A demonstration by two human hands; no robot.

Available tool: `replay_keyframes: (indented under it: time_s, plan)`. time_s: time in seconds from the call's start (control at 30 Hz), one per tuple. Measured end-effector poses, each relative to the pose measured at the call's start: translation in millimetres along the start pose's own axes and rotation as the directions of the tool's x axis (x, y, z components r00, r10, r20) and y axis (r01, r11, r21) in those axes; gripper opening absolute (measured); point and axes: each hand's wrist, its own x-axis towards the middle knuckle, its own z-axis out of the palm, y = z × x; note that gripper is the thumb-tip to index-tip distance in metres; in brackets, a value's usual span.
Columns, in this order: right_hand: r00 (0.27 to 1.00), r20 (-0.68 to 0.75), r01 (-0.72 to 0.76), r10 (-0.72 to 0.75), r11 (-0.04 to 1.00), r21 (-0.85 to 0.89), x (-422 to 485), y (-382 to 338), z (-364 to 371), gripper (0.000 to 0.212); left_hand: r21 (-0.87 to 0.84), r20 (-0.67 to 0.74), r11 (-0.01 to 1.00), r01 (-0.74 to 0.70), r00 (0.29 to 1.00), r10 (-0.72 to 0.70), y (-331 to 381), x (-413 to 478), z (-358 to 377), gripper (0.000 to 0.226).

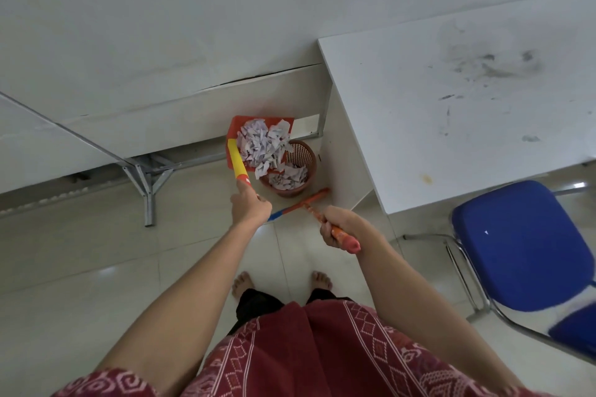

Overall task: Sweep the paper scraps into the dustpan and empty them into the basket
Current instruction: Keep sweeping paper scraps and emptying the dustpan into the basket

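Observation:
My left hand (250, 207) grips the yellow handle of a red dustpan (234, 129), held tilted over the brown mesh basket (303, 155). White paper scraps (263, 145) heap in the pan and spill over its lower edge toward the basket, where more scraps (288, 178) lie inside. My right hand (338, 229) grips the orange handle of a broom (300, 207), whose red and blue head lies low on the floor just in front of the basket.
A white table (451, 106) stands to the right of the basket, with a blue chair (522, 245) beside it. Another table's metal legs (146, 180) stand at the left against the wall. My bare feet (243, 284) are on the tiled floor.

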Motion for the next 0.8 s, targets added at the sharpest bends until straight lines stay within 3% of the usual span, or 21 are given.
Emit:
replay_keyframes:
  time_s: [0.37, 0.57, 0.8]
  plan:
    - [1.0, 0.002, -0.013, 0.013, 1.0, 0.021, 3, -5, -10, 0.015, 0.055, -0.044, 0.998, 0.017, 0.999, -0.015, 8, -6, 14, 0.065]
    - [1.0, 0.002, 0.026, -0.026, 0.999, 0.02, 9, -5, -11, 0.03, 0.055, -0.065, 0.998, 0.027, 0.998, -0.023, 4, -6, 11, 0.067]
    - [1.0, 0.011, -0.01, 0.01, 1.0, 0.024, 14, -8, -11, 0.03, 0.057, -0.073, 0.998, -0.015, 0.997, 0.019, 1, -11, 14, 0.074]
